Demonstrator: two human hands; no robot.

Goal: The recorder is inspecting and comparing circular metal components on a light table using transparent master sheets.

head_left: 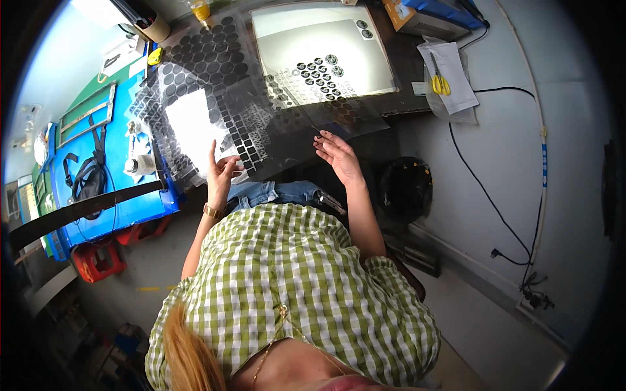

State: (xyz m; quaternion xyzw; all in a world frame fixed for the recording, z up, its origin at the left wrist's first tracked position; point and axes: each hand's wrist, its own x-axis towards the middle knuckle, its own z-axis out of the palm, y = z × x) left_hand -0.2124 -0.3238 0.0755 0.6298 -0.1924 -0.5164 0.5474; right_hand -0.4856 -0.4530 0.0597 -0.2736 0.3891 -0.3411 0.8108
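My left hand is over the near edge of the table, index finger stretched out and the others loosely bent, with nothing visible in it. It is nearest to a bright white sheet and a clear film with rows of black squares. My right hand pinches a slim dark pointed tool between thumb and fingers; its exact kind is too thin to make out. The tool points toward a lit white panel bearing round black-and-white stickers.
Sheets of black discs lie left of the panel. Yellow-handled scissors rest on papers at the right. A blue table at the left holds a black strap bag and a white bottle. A dark bin stands below the table's right side.
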